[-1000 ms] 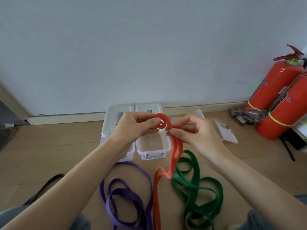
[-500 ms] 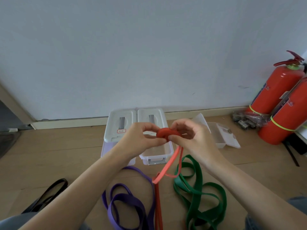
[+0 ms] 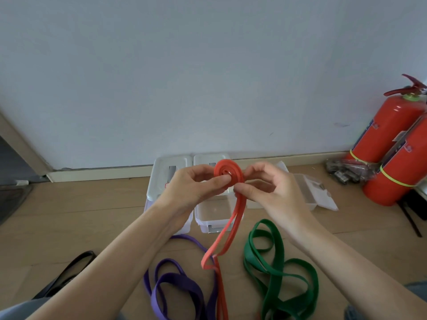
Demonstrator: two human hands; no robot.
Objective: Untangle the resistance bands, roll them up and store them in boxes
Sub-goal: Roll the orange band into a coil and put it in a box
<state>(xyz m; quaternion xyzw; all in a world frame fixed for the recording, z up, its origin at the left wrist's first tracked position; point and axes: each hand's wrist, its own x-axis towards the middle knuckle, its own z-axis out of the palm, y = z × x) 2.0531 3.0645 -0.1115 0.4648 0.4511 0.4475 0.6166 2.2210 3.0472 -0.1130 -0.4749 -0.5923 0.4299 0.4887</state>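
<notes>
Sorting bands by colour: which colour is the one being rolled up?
Red band, seen in the head view.

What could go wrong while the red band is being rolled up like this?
The coil of the red band is pinched only between the left hand and right hand; a slip could let it spring open. Its loose tail lies beside the purple band, so the two might snag.

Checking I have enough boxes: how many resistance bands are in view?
3. The red band is held in both hands, partly rolled; the purple band lies on the floor at left, the green band at right. Others may lie out of frame.
</notes>
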